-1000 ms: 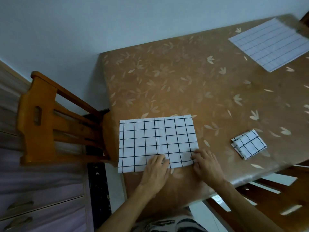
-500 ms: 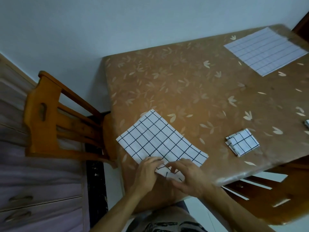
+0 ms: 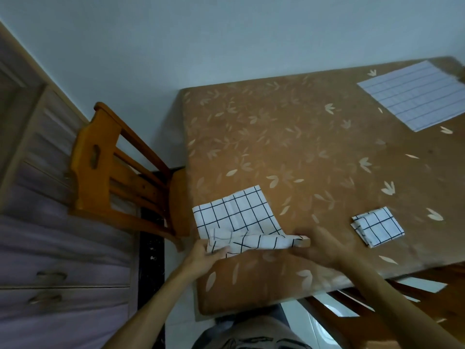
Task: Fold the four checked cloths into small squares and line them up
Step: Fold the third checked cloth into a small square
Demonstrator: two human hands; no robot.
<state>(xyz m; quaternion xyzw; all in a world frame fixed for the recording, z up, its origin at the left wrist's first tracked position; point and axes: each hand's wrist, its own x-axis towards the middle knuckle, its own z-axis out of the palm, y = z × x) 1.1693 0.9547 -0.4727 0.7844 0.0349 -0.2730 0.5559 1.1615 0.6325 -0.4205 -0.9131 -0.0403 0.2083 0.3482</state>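
A white cloth with a black check (image 3: 236, 215) lies near the table's front left edge, its near edge lifted and rolled over. My left hand (image 3: 205, 255) grips the left end of that raised edge. My right hand (image 3: 324, 248) holds the right end; it is blurred. A small folded checked square (image 3: 377, 229) rests to the right of my right hand. Another checked cloth (image 3: 412, 94) lies spread flat at the far right corner.
The brown leaf-patterned table (image 3: 302, 152) fills the right of the view. A wooden chair (image 3: 110, 172) stands at its left side, with a drawer cabinet (image 3: 50, 285) behind it. Another wooden chair (image 3: 377, 306) shows below the table's near right edge.
The cloth has turned on the table, and both hands have picked up its near edge, spread apart along it and lifted it over the rest. The view shifted left.
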